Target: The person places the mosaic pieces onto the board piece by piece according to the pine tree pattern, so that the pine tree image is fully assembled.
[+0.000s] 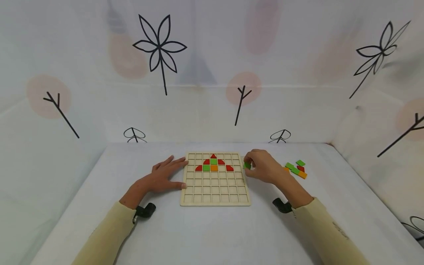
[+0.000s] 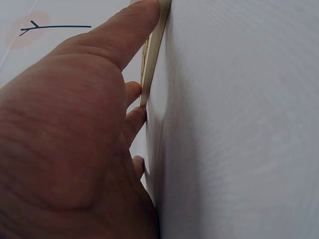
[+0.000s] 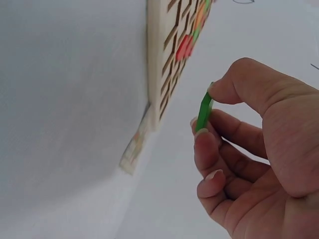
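Note:
A pale wooden grid board (image 1: 215,205) lies on the white table, with red, green and orange tiles set in its upper cells. Red quarter-round tiles (image 1: 229,168) flank the green and orange square tiles (image 1: 214,168), and a red triangle (image 1: 213,156) tops them. Spread at the board's left edge, my left hand (image 1: 162,176) touches it with thumb and fingertips. My right hand (image 1: 263,167) pinches a green tile (image 3: 204,112) between thumb and fingers, just off the board's right edge. That hand partly covers the tile in the head view.
Several loose tiles, green (image 1: 293,168), orange (image 1: 303,175) and red (image 1: 300,168), lie on the table right of my right hand. A printed strip (image 3: 133,152) sticks out from under the board's right side. Patterned white cloth walls (image 1: 198,114) stand behind and at both sides.

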A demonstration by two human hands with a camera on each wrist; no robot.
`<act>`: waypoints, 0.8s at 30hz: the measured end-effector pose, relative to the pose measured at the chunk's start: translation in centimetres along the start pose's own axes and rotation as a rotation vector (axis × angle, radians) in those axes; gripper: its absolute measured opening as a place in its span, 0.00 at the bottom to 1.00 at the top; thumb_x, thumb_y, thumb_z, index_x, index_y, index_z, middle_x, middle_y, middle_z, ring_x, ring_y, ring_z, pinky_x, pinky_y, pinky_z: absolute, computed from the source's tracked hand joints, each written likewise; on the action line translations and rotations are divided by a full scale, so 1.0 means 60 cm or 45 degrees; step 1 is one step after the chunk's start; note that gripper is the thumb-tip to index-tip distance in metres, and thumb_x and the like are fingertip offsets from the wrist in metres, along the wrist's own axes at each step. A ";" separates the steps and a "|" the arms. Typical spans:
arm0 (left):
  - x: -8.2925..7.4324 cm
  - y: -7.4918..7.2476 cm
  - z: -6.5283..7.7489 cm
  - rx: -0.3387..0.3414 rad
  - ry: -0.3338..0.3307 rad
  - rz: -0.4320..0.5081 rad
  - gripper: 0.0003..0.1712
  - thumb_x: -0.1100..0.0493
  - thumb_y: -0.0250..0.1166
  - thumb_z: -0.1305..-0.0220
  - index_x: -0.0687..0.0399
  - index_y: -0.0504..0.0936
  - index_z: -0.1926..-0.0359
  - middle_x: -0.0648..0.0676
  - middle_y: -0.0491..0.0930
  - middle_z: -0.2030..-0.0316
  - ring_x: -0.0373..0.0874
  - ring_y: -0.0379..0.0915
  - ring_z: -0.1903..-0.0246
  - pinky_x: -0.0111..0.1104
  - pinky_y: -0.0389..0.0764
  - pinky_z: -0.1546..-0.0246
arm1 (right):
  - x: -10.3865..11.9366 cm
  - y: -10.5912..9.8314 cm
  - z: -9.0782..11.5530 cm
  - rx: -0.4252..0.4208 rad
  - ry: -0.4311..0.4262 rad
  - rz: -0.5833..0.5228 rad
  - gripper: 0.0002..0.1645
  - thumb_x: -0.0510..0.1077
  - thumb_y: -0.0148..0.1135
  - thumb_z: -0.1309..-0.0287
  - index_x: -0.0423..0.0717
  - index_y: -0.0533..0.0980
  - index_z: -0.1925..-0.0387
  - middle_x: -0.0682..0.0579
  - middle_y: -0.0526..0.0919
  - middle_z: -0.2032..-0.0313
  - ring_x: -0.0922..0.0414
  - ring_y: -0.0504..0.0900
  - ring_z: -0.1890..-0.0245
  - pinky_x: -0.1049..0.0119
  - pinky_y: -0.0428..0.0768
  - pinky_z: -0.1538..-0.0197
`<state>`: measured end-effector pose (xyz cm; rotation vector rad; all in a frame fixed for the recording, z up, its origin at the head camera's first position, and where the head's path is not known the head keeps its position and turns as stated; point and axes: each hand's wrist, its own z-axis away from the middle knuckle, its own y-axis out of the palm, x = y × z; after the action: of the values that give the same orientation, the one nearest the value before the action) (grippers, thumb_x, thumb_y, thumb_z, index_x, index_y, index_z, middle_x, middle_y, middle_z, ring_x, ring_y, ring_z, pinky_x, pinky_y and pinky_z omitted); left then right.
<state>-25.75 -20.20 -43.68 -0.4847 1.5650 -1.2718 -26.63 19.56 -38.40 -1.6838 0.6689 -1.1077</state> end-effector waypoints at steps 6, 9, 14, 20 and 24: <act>-0.001 -0.001 0.000 0.003 0.002 -0.001 0.55 0.27 0.68 0.35 0.36 0.56 0.15 0.45 0.48 0.15 0.60 0.29 0.15 0.68 0.39 0.25 | 0.016 0.009 -0.023 0.016 -0.084 -0.019 0.10 0.37 0.73 0.42 0.42 0.85 0.58 0.53 0.84 0.63 0.53 0.80 0.64 0.62 0.81 0.59; 0.000 0.000 -0.001 0.003 0.006 -0.005 0.55 0.26 0.67 0.35 0.36 0.56 0.15 0.45 0.48 0.15 0.60 0.29 0.15 0.68 0.40 0.25 | 0.026 0.013 -0.033 0.054 -0.105 -0.030 0.10 0.37 0.73 0.41 0.42 0.85 0.57 0.53 0.83 0.63 0.53 0.81 0.63 0.63 0.81 0.58; 0.004 0.002 -0.002 -0.003 0.016 -0.016 0.55 0.26 0.67 0.35 0.35 0.56 0.15 0.44 0.48 0.15 0.60 0.29 0.15 0.69 0.40 0.25 | 0.041 0.022 -0.049 0.109 -0.110 -0.017 0.11 0.39 0.75 0.41 0.43 0.85 0.56 0.54 0.84 0.63 0.54 0.81 0.61 0.63 0.83 0.55; 0.006 0.003 -0.002 -0.006 0.023 -0.005 0.55 0.26 0.67 0.35 0.35 0.56 0.15 0.44 0.48 0.15 0.60 0.29 0.15 0.68 0.40 0.25 | 0.053 0.037 -0.064 0.138 -0.139 0.023 0.12 0.40 0.74 0.40 0.43 0.86 0.54 0.55 0.83 0.61 0.56 0.80 0.62 0.62 0.83 0.54; 0.005 0.003 -0.002 -0.008 0.027 0.000 0.55 0.26 0.68 0.35 0.35 0.57 0.15 0.45 0.48 0.15 0.61 0.29 0.15 0.68 0.40 0.25 | 0.062 0.046 -0.072 0.142 -0.151 0.040 0.12 0.39 0.74 0.40 0.44 0.86 0.54 0.55 0.82 0.61 0.57 0.79 0.63 0.64 0.83 0.55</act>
<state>-25.94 -20.32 -44.00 -0.4762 1.5869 -1.2760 -28.72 13.66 -39.15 -1.6243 0.5468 -0.9964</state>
